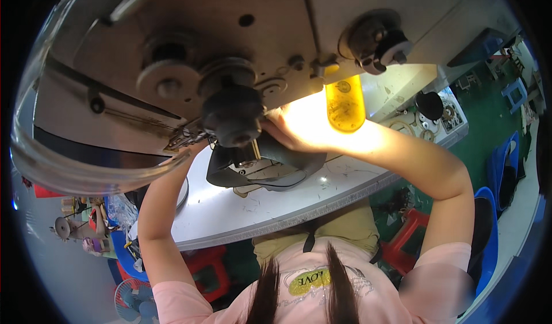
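A sewing machine head (276, 31) fills the upper part of the view, with dials and a thread guide. Below it, a dark grey, curved piece of material (299, 166) stands on the white table; its open loop faces me. My right hand (287, 129) reaches in from the right, fingers bent over the upper edge of the dark piece and closed on it. Bright lamp light washes out part of that hand. On the left, my left hand (196, 148) disappears behind the machine near the dark piece; its fingers are hidden.
The white table (221, 215) has a ruler strip along its curved front edge and thread scraps. A yellow plastic part (346, 105) hangs by the lamp. At right lies a tray of small parts (451, 114). Red stools (405, 240), blue bins (503, 163) and a fan (135, 300) stand around.
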Demonstrator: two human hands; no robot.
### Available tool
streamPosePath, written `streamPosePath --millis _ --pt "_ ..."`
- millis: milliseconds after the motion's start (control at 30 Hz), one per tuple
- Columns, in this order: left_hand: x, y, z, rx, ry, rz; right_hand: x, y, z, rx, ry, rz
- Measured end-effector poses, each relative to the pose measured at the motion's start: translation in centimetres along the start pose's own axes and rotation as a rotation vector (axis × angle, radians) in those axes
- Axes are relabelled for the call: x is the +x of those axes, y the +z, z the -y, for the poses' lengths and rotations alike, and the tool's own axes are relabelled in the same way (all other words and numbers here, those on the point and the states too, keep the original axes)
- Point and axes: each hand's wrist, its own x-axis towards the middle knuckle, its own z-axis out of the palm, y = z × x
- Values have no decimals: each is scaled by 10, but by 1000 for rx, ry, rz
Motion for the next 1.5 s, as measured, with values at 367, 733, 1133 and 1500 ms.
streamPosePath --millis 367,733,1133,1500 --pt "-3 -6 3 -12 38 3 -16 66 -47 244 292 -253" --pt "-27 -16 17 0 23 48 -15 70 -20 1100 292 -464" --pt "-16 -27 22 -1 -19 29 -38 9 -12 516 454 -167" --pt "-1 6 2 3 9 -44 -45 13 -10 52 158 -212"
